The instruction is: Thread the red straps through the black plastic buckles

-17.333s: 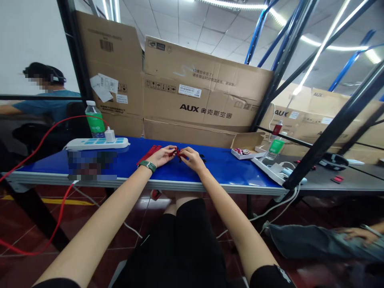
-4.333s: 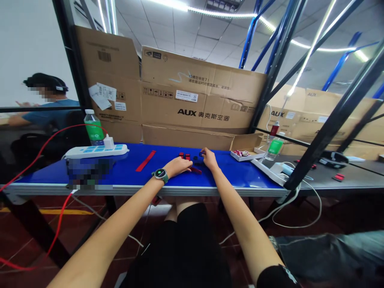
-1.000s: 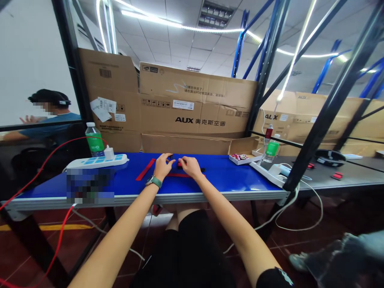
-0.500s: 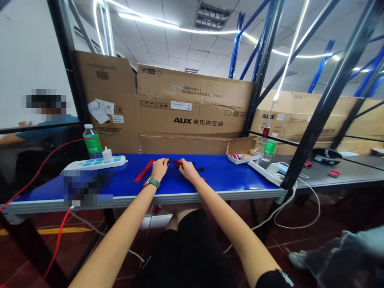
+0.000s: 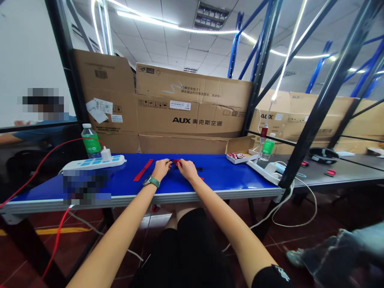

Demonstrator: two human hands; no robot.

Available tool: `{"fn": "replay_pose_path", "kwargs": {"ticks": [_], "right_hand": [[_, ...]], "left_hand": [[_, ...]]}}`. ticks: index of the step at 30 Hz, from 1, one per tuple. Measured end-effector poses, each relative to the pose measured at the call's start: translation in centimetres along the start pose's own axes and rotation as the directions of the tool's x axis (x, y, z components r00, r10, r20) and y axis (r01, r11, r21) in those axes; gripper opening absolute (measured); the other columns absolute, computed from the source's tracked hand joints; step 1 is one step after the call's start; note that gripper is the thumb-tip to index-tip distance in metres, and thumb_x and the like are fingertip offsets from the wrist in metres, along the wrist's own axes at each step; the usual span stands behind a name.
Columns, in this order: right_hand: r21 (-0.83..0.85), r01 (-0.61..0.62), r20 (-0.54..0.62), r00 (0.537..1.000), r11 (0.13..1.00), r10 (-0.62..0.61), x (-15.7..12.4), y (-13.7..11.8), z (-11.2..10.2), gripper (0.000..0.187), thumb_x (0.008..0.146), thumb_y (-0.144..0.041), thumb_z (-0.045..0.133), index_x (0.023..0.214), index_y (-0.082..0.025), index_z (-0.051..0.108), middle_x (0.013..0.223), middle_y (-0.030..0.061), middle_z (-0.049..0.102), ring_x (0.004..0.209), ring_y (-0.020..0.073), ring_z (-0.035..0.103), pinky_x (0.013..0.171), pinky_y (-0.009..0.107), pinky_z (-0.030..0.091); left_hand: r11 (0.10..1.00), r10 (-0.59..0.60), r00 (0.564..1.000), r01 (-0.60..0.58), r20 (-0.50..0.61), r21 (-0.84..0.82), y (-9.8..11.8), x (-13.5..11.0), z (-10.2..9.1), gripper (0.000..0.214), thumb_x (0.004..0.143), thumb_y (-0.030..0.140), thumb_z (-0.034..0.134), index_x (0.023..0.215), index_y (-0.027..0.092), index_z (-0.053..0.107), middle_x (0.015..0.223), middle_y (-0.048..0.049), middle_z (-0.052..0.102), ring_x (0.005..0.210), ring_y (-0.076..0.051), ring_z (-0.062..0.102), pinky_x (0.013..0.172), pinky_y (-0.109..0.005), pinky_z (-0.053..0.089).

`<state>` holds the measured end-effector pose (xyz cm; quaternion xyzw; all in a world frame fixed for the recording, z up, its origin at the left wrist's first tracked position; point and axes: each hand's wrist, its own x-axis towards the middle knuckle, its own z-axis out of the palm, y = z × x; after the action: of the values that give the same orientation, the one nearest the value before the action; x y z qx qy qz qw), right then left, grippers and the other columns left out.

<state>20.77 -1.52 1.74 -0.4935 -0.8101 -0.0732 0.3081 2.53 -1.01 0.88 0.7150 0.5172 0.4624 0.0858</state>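
Observation:
Over the blue tabletop [image 5: 222, 176], my left hand [image 5: 162, 169] pinches a small black piece [image 5: 171, 162]. My right hand [image 5: 187, 170] is closed on a small red piece [image 5: 176, 161] that looks like a strap, partly covered by the fingers. The two pieces come together between my fingertips; whether they are joined I cannot tell. A flat red strip [image 5: 143, 170] lies slanted to the left of my left hand. Just right of my right hand sits a small black part [image 5: 200, 169], with a bit of red [image 5: 202, 179] peeking out by the wrist.
A white power strip [image 5: 94, 163] and a green-labelled bottle [image 5: 91, 141] stand at the left. Farther right are an open small box [image 5: 240, 157], another bottle [image 5: 267, 148] and a second power strip [image 5: 264, 175]. Cardboard [image 5: 192, 104] walls the back. A person [image 5: 45, 116] sits left.
My hands have moved closer together, bringing the black piece and the red piece up to each other. The loose red strip stays where it lay.

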Motion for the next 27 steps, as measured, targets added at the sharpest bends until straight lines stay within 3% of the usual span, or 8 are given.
{"fn": "replay_pose_path", "kwargs": {"ticks": [7, 11, 15, 20, 24, 27], "right_hand": [[-0.011, 0.05, 0.052, 0.997, 0.999, -0.05, -0.1, 0.3, 0.4, 0.029, 0.104, -0.037, 0.045, 0.103, -0.021, 0.069, 0.095, 0.0121, 0.076, 0.084, 0.0231, 0.071, 0.073, 0.027, 0.042], [0.016, 0.018, 0.038, 0.999, 1.0, -0.018, -0.1, 0.2, 0.4, 0.028, 0.105, -0.038, 0.044, 0.104, -0.021, 0.067, 0.096, 0.0124, 0.076, 0.086, 0.0225, 0.07, 0.075, 0.026, 0.043], [0.208, -0.013, 0.006, 1.0, 0.978, 0.012, -0.1, 0.3, 0.5, 0.025, 0.104, -0.039, 0.046, 0.109, -0.021, 0.062, 0.092, 0.0087, 0.074, 0.086, 0.0215, 0.069, 0.077, 0.026, 0.044], [0.571, -0.106, 0.067, 0.994, 0.814, 0.082, 0.4, 1.2, 1.2, 0.034, 0.106, -0.039, 0.032, 0.115, -0.021, 0.059, 0.092, 0.0033, 0.072, 0.087, 0.0171, 0.067, 0.083, 0.027, 0.047], [0.664, -0.096, 0.113, 0.993, 0.742, 0.027, 0.9, 1.9, 1.5, 0.036, 0.103, -0.041, 0.038, 0.095, -0.019, 0.066, 0.095, 0.0039, 0.071, 0.091, 0.0168, 0.064, 0.088, 0.027, 0.048], [0.687, -0.109, 0.086, 0.994, 0.719, 0.069, 1.0, 2.0, 1.4, 0.035, 0.101, -0.039, 0.039, 0.092, -0.018, 0.067, 0.096, 0.0042, 0.071, 0.092, 0.0162, 0.064, 0.089, 0.026, 0.048]], "left_hand": [[0.991, 0.087, 0.995, -0.09, 0.038, 0.099, 0.4, -0.3, -0.1, 0.027, 0.095, 0.027, 0.054, 0.072, 0.019, 0.065, 0.067, -0.0053, 0.07, 0.06, -0.018, 0.065, 0.062, -0.027, 0.043], [0.974, 0.154, 0.988, -0.156, 0.026, 0.165, 0.6, -0.3, 0.1, 0.029, 0.097, 0.03, 0.052, 0.072, 0.02, 0.063, 0.065, -0.0043, 0.067, 0.061, -0.018, 0.062, 0.064, -0.027, 0.041], [0.95, 0.256, 0.966, -0.258, 0.029, 0.176, 0.5, -0.2, 0.3, 0.027, 0.099, 0.027, 0.047, 0.08, 0.021, 0.065, 0.073, -0.0053, 0.069, 0.067, -0.018, 0.064, 0.067, -0.028, 0.043], [0.912, 0.37, 0.927, -0.375, 0.061, 0.168, 0.4, 0.0, 0.5, 0.022, 0.098, 0.023, 0.048, 0.092, 0.02, 0.069, 0.092, -0.0081, 0.074, 0.086, -0.021, 0.068, 0.081, -0.031, 0.049], [0.887, 0.421, 0.898, -0.438, 0.131, 0.149, 0.5, 0.0, 0.7, 0.021, 0.096, 0.019, 0.051, 0.097, 0.021, 0.072, 0.098, -0.0081, 0.075, 0.093, -0.022, 0.069, 0.087, -0.033, 0.051], [0.889, 0.418, 0.898, -0.435, 0.135, 0.14, 0.4, 0.0, 0.8, 0.022, 0.097, 0.02, 0.051, 0.097, 0.021, 0.073, 0.098, -0.008, 0.075, 0.093, -0.022, 0.07, 0.086, -0.033, 0.052]]}}
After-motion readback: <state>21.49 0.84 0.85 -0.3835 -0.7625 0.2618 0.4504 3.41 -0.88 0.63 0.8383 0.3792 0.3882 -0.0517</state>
